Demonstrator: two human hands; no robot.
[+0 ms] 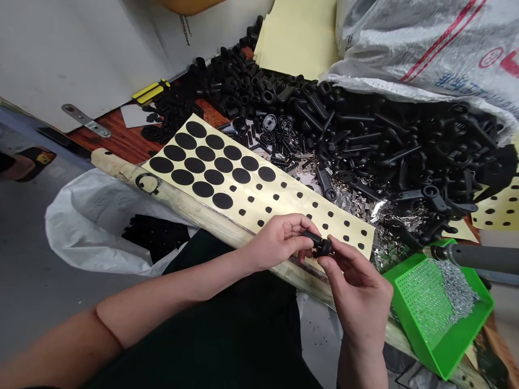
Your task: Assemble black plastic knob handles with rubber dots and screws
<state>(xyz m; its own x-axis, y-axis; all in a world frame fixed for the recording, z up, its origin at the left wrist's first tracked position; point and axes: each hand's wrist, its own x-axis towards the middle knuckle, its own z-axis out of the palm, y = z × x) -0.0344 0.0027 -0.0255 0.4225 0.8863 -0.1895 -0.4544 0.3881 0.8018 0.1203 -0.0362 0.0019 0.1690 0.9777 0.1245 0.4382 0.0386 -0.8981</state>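
Note:
Between my two hands is a small black plastic part (314, 237), roughly tube-shaped, with a round ringed end on the right. My left hand (279, 240) pinches its left end between thumb and fingers. At the ringed end, my right hand (357, 281) grips with thumb and forefinger. Just beyond and beneath the hands lies a cream sticker sheet (255, 208) with large black ovals on the left and small black dots toward the right. Fingers cover some of the part, so its exact kind cannot be made out.
Black plastic handle parts (360, 135) are heaped behind the sheet, with loose metal clips (373, 216) among them. A green basket of screws (425, 335) stands right, below a grey power screwdriver (482, 256). A white sack (425, 43) leans behind; a white bag (81, 221) hangs left.

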